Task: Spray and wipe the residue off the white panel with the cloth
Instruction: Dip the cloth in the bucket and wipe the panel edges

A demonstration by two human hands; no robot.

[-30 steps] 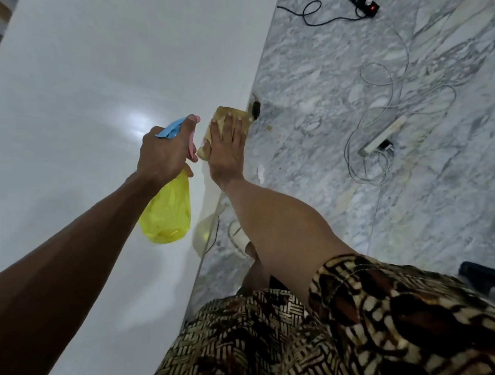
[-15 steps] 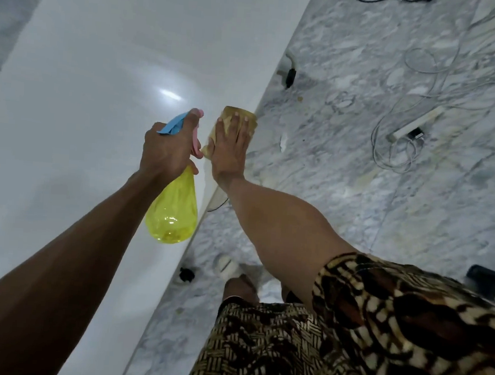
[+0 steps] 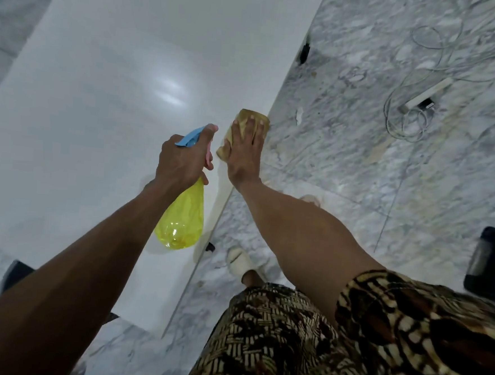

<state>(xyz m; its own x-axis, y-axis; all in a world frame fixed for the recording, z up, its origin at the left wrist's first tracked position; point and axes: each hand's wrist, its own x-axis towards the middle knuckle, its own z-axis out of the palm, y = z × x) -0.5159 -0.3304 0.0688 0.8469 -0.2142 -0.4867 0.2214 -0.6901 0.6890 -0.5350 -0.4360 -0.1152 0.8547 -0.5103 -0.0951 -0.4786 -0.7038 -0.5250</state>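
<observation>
Right hand (image 3: 244,155) farther along panel (image 3: 100,95) edge — fingers flat on one cloth (image 3: 240,119); left (image 3: 180,162) round one bottle (image 3: 181,220).

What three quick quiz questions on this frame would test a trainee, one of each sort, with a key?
1. True or false: the right hand presses the cloth flat against the white panel, near its right edge.
2. Which hand holds the yellow spray bottle? A) left hand B) right hand C) neither
3. Fill in: the power strip and its tangle of cables lie on the marble ____.

Key
1. True: the fingers lie straight on the cloth.
2. A: the left hand has its grip round the bottle's neck, a finger over the blue spray head.
3. floor.
</observation>
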